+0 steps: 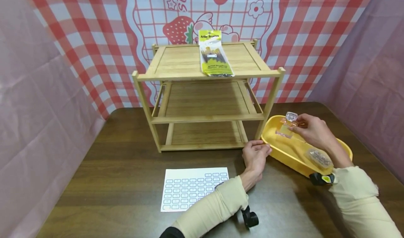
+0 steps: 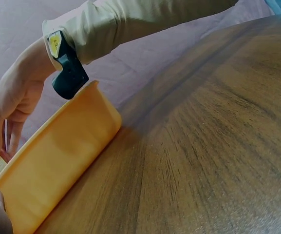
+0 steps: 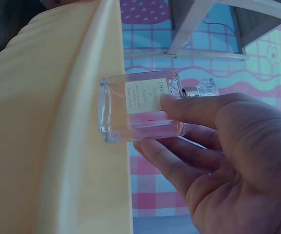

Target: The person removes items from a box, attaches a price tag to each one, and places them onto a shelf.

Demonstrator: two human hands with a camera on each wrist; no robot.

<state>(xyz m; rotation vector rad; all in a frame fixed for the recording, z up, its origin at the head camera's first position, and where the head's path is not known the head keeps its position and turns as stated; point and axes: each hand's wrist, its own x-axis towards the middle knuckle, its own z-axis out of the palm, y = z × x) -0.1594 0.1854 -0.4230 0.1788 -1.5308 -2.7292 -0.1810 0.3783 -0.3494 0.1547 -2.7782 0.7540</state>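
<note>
A three-tier wooden rack (image 1: 205,99) stands just beyond the left hand (image 1: 255,157), whose fingertips touch a yellow tray (image 1: 285,159); whether they grip, I cannot tell. Above the tray, the right hand (image 1: 315,131) pinches a square perfume bottle (image 3: 145,97), its clear cap (image 3: 208,87) beside the thumb.

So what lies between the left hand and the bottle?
The near wall of the yellow bin stands between the left hand and the bottle, seen in the head view.
</note>
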